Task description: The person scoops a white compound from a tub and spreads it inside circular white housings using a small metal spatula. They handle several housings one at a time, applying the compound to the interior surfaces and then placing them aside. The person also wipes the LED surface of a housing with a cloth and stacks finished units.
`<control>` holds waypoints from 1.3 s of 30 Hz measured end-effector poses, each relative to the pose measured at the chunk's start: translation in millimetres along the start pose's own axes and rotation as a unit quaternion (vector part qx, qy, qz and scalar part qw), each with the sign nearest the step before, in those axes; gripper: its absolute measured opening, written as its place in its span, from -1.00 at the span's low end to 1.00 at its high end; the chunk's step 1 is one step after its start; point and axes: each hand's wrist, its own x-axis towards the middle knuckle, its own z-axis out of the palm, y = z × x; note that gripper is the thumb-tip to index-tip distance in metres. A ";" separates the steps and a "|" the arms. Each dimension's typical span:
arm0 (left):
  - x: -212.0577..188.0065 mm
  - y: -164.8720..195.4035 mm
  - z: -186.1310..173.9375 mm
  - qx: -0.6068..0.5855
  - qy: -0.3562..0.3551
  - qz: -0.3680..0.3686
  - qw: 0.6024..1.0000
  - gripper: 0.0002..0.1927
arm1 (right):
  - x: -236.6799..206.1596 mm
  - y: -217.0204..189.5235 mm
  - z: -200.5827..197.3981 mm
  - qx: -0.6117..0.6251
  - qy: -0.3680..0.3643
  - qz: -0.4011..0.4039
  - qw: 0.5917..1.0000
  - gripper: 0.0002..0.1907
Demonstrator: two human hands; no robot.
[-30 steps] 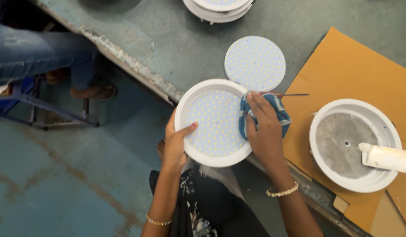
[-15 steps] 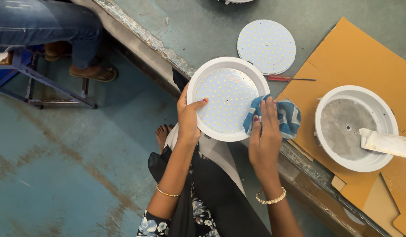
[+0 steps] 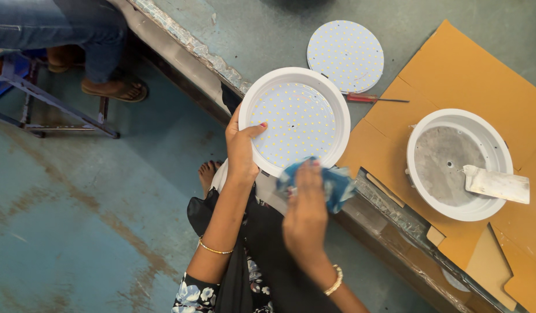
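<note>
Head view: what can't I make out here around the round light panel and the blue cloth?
- Right hand: motion-blurred, so its grip on the blue cloth is unclear.
- Round light panel: its lower rim is hidden by the cloth and right hand; the left hand covers its left edge.
- Second housing: part of its grey inside is covered by a flat white tool.
- Seated person, top left: cut off by the frame edge.

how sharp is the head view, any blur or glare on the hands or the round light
Head view: the right hand and the blue cloth it presses on the rim are smeared with motion blur; the left hand gripping the white round LED light is fairly crisp, its LED dots distinct; lighting is soft and even, shadows faint, no strong glare on the grey table.
</note>
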 end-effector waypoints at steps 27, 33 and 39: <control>0.9 14.5 5.7 0.057 -0.020 -0.009 0.998 -0.35 | 90.5 71.1 -25.0 0.021 -0.025 0.010 0.999 -0.59; 2.1 6.6 6.4 0.030 0.004 -0.010 1.000 -0.36 | 58.2 56.7 -27.3 0.060 0.011 0.040 0.997 -0.58; 6.9 -3.1 4.1 -0.035 0.008 0.003 0.999 -0.37 | 8.7 10.9 -12.5 0.070 -0.013 -0.013 0.997 -0.55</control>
